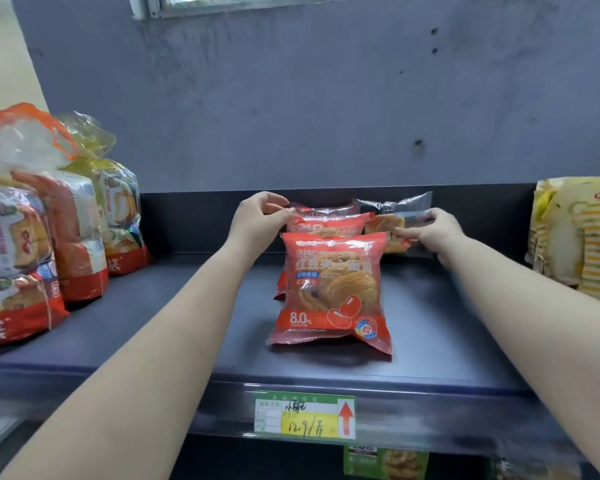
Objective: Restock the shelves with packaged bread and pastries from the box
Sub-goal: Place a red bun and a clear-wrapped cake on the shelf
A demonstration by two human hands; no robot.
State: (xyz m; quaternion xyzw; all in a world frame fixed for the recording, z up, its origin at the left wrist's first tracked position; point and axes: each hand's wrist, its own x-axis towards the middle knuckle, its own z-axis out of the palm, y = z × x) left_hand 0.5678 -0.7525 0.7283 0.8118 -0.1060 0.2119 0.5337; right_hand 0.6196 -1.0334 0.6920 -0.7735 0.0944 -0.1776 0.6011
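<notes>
**Red bean buns lined up at the shelf's back**

My left hand (257,216) pinches the top-left corner of the rear red bun packet (326,221), standing upright on the dark shelf (153,323) just right of my fingertips. My right hand (430,230) grips the clear-topped pastry packet (395,216) beside it, at its right edge.

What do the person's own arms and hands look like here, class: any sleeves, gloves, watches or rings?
Both arms are bare along all that shows, with no sleeves in view. The left hand and right hand wear no gloves. No watch or bracelet shows on either wrist, and no rings can be made out on the fingers, though the right hand is slightly blurred.
</notes>
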